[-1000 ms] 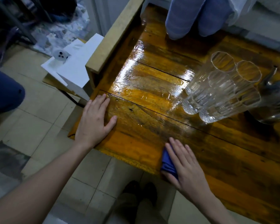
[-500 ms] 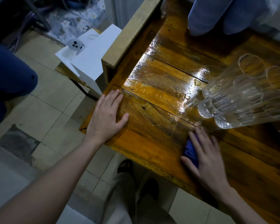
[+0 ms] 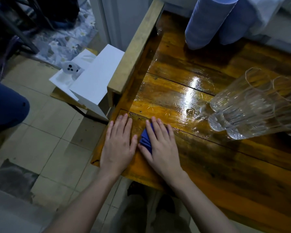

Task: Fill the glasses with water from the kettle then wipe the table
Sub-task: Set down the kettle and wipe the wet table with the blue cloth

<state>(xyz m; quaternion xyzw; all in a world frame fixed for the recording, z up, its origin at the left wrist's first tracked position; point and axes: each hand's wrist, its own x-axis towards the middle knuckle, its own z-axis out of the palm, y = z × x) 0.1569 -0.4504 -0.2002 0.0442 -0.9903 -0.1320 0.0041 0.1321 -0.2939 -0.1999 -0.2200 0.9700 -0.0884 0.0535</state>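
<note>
wiping step is on here, going by how things lie. the tall ribbed clear glasses [image 3: 252,111] stand in a tight bunch and look like they have water in them, though it's hard to be sure through the glare. no kettle in view.

the small folded dark blue cloth [image 3: 146,140] lies well to the left of the glasses and nearer the person, close to the corner of the glossy amber plank table [image 3: 208,165]. the right hand [image 3: 160,147] lies flat on top of it, fingers straight, pressing it down rather than gripping. the left hand [image 3: 118,145] is just beyond it, further from the glasses, palm down on bare wood with fingers straight and nothing in it.

the shiny wet patch [image 3: 191,101] runs right up to the bases of the glasses on their left side, so i'd say the next move is a push of the cloth towards the glasses and away from the person, slowing down before it reaches them.

room-wise: lots of open board between cloth and glasses. far left of the glasses a raised pale wooden rail [image 3: 138,46] closes that side, but it stops short of the hands, so from there on the edges are open and water could get swept onto the tiles.
</note>
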